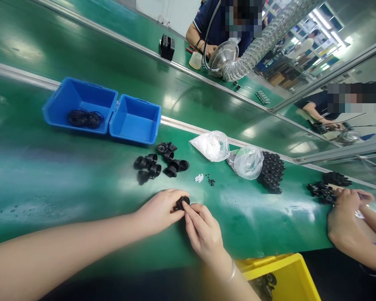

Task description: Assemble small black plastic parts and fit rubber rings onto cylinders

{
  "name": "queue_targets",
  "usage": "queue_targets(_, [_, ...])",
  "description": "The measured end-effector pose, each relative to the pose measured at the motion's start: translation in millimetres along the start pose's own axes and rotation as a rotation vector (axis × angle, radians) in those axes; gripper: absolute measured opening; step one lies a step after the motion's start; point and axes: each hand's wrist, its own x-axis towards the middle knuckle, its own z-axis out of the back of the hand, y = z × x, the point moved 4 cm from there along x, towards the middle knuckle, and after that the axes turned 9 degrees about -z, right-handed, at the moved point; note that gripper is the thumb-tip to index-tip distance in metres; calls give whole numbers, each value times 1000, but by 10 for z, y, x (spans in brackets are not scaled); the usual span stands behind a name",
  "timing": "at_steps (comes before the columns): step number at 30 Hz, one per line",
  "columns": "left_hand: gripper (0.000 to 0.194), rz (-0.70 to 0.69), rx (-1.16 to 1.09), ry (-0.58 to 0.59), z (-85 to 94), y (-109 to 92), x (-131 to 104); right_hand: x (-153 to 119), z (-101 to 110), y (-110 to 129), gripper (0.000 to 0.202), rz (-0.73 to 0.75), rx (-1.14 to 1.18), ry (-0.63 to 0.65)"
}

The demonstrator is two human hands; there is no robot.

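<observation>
My left hand (164, 209) grips a small black round plastic cup-shaped part (182, 203) between thumb and fingers, its opening facing up. My right hand (205, 230) reaches to the same part, index fingertip at its opening and the other fingers curled; anything small in those fingers is hidden. Beyond my hands lie several more black cup-shaped parts (154, 169) in a loose group, some on their sides. Close by on the green surface are a little heap of white pieces (199, 178) and a scatter of tiny black pieces (211, 182).
Two blue bins (134, 121) stand at the back left, one with coiled black cable (85, 118). Plastic bags (211, 146) and a block of black parts (271, 172) sit further right. A yellow crate (288, 276) is below the front edge. A co-worker's hands (347, 200) work at right.
</observation>
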Motion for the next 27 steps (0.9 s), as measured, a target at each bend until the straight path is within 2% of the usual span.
queue_targets(10, [37,15,1,0,24,-2,18,28,-14,26,58,64,-208,32])
queue_targets(16, [32,31,-293,1,12,25,17,-22,80,-42,52,-36,-6,-190])
queue_targets(20, [28,38,-439,10,-1,18,38,-2,95,-121,47,-114,65,-255])
queue_targets(24, [25,60,-509,-1,-24,6,48,12,113,-129,43,-140,103,-232])
queue_targets(27, [21,67,-527,-6,-37,-20,43,20,106,-74,45,-103,104,-125])
